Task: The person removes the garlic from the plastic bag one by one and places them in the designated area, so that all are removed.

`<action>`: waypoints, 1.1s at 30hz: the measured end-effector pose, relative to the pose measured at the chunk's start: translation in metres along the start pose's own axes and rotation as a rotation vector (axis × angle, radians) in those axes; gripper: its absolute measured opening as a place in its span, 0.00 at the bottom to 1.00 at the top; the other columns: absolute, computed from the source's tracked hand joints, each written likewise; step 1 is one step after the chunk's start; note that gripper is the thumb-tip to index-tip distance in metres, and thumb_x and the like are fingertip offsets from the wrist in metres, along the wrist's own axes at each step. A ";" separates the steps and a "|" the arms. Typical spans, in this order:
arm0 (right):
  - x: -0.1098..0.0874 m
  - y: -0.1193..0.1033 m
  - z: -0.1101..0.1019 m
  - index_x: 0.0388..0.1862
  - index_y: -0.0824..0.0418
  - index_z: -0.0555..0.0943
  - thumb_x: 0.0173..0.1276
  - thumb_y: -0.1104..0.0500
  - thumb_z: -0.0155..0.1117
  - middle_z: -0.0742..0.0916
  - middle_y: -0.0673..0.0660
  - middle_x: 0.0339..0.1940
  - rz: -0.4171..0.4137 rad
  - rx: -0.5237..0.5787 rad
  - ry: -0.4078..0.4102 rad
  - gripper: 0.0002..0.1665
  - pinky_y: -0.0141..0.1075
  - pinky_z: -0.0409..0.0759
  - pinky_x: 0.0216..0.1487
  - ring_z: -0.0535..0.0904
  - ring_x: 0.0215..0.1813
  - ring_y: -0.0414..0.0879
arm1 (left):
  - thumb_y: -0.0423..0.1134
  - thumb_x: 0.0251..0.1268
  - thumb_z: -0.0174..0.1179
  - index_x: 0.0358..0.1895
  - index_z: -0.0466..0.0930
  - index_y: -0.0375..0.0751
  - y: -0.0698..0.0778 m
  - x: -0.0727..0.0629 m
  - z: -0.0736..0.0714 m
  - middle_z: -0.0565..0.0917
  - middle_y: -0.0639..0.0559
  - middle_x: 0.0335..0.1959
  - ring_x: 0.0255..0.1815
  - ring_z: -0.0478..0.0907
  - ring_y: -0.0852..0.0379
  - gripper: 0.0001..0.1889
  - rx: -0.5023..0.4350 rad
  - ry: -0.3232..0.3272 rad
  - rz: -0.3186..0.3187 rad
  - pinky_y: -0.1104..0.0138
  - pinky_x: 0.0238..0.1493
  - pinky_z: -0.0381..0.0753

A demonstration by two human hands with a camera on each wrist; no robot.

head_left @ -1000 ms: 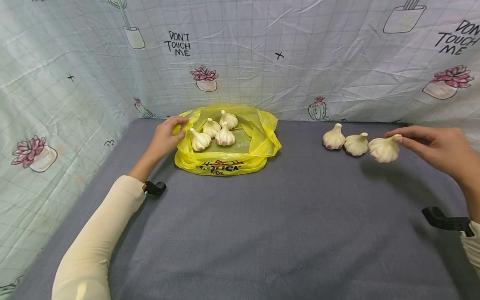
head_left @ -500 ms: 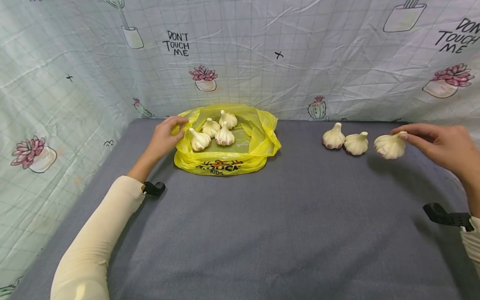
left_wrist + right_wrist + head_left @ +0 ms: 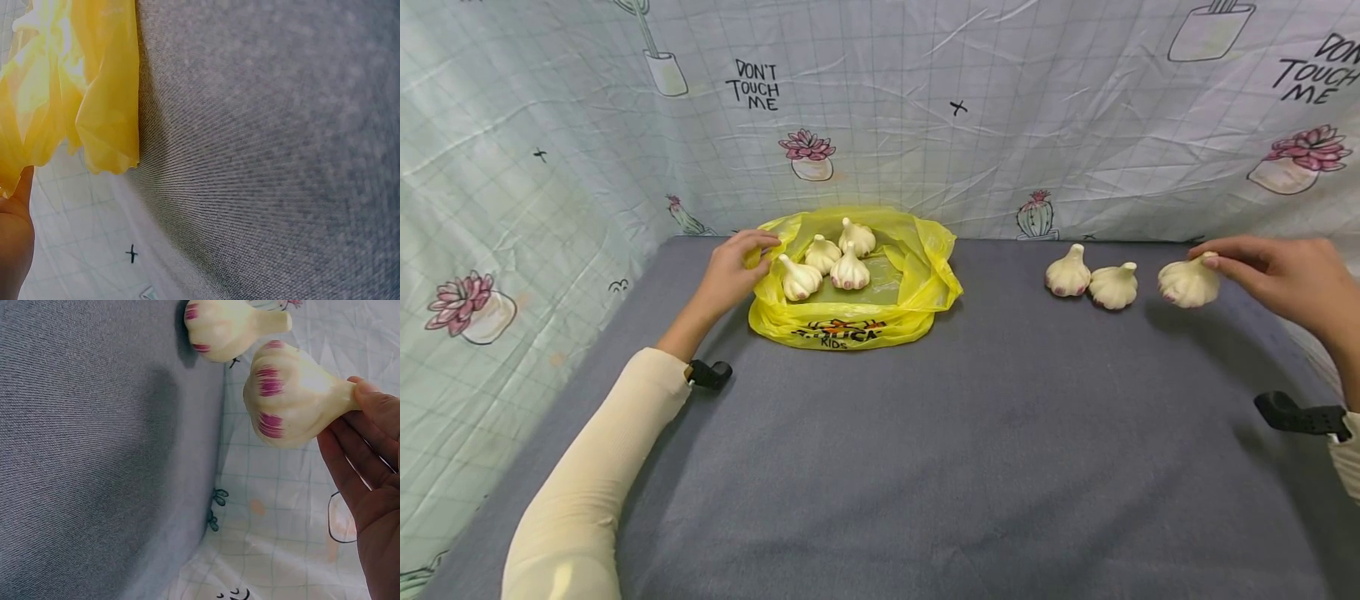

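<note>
My right hand (image 3: 1288,271) pinches a white garlic bulb (image 3: 1187,282) by its stem. The bulb hangs above the table, its shadow falling on the cloth below. In the right wrist view, purple streaks mark this garlic bulb (image 3: 290,397), and the thumb lies on the stem. Over on the left, my left hand (image 3: 730,271) holds the left rim of a yellow plastic bag (image 3: 917,321) between thumb and fingers. Inside the opened bag several garlic bulbs (image 3: 850,268) sit toward its left side. The left wrist view has a fingertip at the bag's edge (image 3: 106,125).
Two more garlic bulbs, one (image 3: 1067,271) slightly behind the other (image 3: 1114,286), stand on the grey tablecloth (image 3: 925,467) left of my right hand. A printed curtain (image 3: 880,108) rises along the back edge and the left side of the table.
My right hand has lifted the garlic bulb and moved it slightly right and up, away from the two standing bulbs. The left hand and the bag stay where they were.
</note>
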State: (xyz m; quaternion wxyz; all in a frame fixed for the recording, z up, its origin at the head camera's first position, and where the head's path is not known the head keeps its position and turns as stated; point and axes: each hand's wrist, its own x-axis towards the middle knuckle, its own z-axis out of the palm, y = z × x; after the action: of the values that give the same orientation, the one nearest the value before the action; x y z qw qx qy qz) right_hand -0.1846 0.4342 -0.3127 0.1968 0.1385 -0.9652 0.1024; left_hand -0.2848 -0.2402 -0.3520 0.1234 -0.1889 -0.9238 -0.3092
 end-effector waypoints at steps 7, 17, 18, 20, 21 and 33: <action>0.008 0.007 0.004 0.48 0.65 0.88 0.79 0.51 0.59 0.90 0.68 0.37 0.028 -0.005 -0.040 0.19 0.37 0.63 0.27 0.64 0.21 0.38 | 0.28 0.71 0.59 0.60 0.82 0.34 0.001 0.001 0.000 0.77 0.42 0.67 0.68 0.70 0.40 0.16 0.012 -0.025 -0.018 0.45 0.62 0.68; 0.015 0.014 0.012 0.48 0.64 0.88 0.78 0.53 0.60 0.90 0.67 0.38 0.046 -0.009 -0.062 0.17 0.35 0.64 0.29 0.67 0.23 0.35 | 0.29 0.71 0.58 0.60 0.82 0.34 0.001 0.001 -0.003 0.75 0.41 0.68 0.69 0.69 0.38 0.17 0.008 -0.037 -0.027 0.43 0.61 0.67; 0.016 0.014 0.013 0.48 0.64 0.88 0.78 0.54 0.60 0.90 0.67 0.39 0.046 -0.010 -0.067 0.16 0.36 0.64 0.28 0.67 0.23 0.36 | 0.29 0.71 0.58 0.60 0.82 0.34 0.001 0.000 -0.003 0.75 0.41 0.68 0.70 0.69 0.38 0.17 0.010 -0.041 -0.028 0.43 0.62 0.67; 0.016 0.015 0.015 0.49 0.63 0.88 0.78 0.55 0.60 0.90 0.67 0.41 0.043 -0.001 -0.075 0.15 0.36 0.65 0.28 0.68 0.24 0.36 | 0.29 0.71 0.58 0.60 0.82 0.34 0.001 0.000 -0.003 0.75 0.42 0.69 0.71 0.67 0.38 0.17 0.012 -0.052 -0.031 0.42 0.63 0.66; 0.016 0.016 0.016 0.49 0.63 0.88 0.78 0.55 0.60 0.90 0.67 0.42 0.045 0.003 -0.081 0.15 0.37 0.66 0.29 0.69 0.25 0.35 | 0.29 0.72 0.57 0.60 0.82 0.34 0.001 -0.001 -0.003 0.75 0.42 0.69 0.72 0.67 0.38 0.17 0.012 -0.057 -0.030 0.42 0.64 0.66; 0.013 0.021 0.027 0.50 0.64 0.88 0.79 0.57 0.58 0.90 0.67 0.43 0.037 0.012 -0.107 0.15 0.41 0.68 0.33 0.73 0.27 0.44 | 0.29 0.71 0.58 0.58 0.83 0.35 0.001 0.000 -0.002 0.75 0.44 0.69 0.68 0.70 0.40 0.15 0.004 -0.051 -0.010 0.49 0.52 0.67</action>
State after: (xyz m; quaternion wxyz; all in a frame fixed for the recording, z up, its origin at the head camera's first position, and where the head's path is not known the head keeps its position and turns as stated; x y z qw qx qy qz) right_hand -0.2121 0.4445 -0.3353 0.1423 0.1269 -0.9761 0.1045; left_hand -0.2837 -0.2404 -0.3498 0.0985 -0.1920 -0.9282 -0.3032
